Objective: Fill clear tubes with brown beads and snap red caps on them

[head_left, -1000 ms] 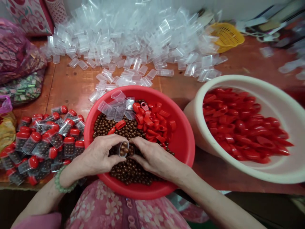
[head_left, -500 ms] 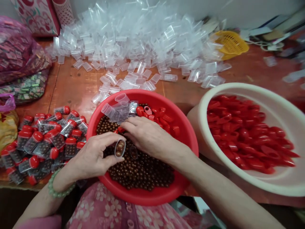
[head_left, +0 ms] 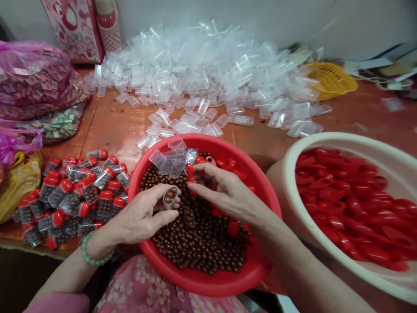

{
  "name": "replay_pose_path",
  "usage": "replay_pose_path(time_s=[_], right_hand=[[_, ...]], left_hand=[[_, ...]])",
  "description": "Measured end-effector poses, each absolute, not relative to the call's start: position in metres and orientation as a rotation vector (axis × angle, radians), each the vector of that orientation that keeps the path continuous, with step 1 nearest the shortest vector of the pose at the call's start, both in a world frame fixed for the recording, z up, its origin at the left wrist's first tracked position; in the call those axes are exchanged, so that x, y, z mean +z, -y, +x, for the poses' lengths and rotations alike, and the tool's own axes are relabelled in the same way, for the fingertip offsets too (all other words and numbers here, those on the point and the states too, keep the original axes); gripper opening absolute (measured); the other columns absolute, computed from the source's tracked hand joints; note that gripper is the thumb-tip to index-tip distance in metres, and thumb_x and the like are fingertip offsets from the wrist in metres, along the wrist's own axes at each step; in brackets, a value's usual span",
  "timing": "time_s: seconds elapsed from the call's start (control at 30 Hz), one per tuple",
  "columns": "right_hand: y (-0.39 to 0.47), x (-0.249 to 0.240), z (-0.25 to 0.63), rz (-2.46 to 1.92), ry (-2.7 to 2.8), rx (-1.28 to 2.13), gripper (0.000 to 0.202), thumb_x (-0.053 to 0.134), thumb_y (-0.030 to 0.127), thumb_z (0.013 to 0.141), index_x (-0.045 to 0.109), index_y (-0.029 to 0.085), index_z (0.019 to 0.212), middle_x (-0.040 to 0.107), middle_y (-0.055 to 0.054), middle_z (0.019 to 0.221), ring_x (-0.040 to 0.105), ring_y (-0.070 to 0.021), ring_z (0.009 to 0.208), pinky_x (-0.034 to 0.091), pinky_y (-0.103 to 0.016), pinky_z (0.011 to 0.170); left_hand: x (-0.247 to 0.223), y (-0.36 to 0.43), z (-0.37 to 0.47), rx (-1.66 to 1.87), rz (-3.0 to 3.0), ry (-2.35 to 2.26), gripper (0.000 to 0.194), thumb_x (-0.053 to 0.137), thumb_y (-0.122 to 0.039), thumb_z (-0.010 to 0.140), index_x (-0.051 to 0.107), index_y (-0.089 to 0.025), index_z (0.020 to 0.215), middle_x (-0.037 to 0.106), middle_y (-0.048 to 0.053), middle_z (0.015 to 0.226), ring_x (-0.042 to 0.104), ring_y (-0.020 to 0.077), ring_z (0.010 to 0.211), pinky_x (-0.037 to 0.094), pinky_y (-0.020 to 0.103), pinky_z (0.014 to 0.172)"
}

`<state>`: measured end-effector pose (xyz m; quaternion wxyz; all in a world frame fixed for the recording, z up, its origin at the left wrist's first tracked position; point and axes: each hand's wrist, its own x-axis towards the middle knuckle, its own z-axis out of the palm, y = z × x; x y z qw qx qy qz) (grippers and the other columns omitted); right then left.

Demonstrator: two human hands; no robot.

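Observation:
My left hand (head_left: 143, 215) is closed round a clear plastic tube (head_left: 170, 198), its open mouth facing me and brown balls showing inside. Between the thumb and fingers of my right hand (head_left: 221, 187) is a red cap (head_left: 190, 174), held a little to the right of the tube. Both hands are over a red basin (head_left: 208, 289) holding many small brown balls (head_left: 198, 248). Another clear tube (head_left: 189, 217) lies among the balls. At the basin's far side rest several empty clear tubes (head_left: 172, 161), with loose red caps (head_left: 228, 164) beside them.
Filled, red-capped tubes (head_left: 78, 187) are heaped left of the basin. A cream basin (head_left: 286, 182) of red pieces stands at the right. Behind lie a big pile of clear tubes (head_left: 208, 69) and a yellow basket (head_left: 332, 80). Purple bags (head_left: 35, 78) sit at the far left.
My right hand has lifted from the far side of the red basin and now pinches a red cap. The tube stays in my left hand. The whole view has shifted slightly.

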<state>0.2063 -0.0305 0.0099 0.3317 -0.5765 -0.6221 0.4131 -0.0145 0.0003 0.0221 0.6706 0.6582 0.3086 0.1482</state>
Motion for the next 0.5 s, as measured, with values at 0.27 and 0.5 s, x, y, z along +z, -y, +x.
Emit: replay_pose_path(time_s=[0.27, 0.5], right_hand=[[0.044, 0.009, 0.193, -1.073, 0.874, 1.390, 0.049, 0.072, 0.028, 0.078, 0.047, 0.029, 0.120, 0.068, 0.004, 0.079, 0.064, -0.0102, 0.061, 0.053, -0.022, 0.057], [0.052, 0.005, 0.185, -1.153, 0.871, 1.210, 0.035, 0.074, 0.030, 0.078, 0.059, 0.025, 0.109, 0.072, 0.001, 0.083, 0.068, -0.0124, 0.070, 0.057, -0.025, 0.068]], left_hand=[[0.024, 0.007, 0.010, 0.463, 1.293, -0.762, 0.023, 0.058, -0.033, 0.088, 0.055, -0.015, 0.103, 0.058, 0.001, 0.083, 0.052, 0.0103, 0.071, 0.042, 0.023, 0.066], [0.026, 0.014, 0.027, 0.574, 1.120, -0.863, 0.024, 0.068, -0.031, 0.078, 0.053, -0.015, 0.086, 0.054, -0.005, 0.066, 0.044, 0.0069, 0.055, 0.038, 0.022, 0.059]])
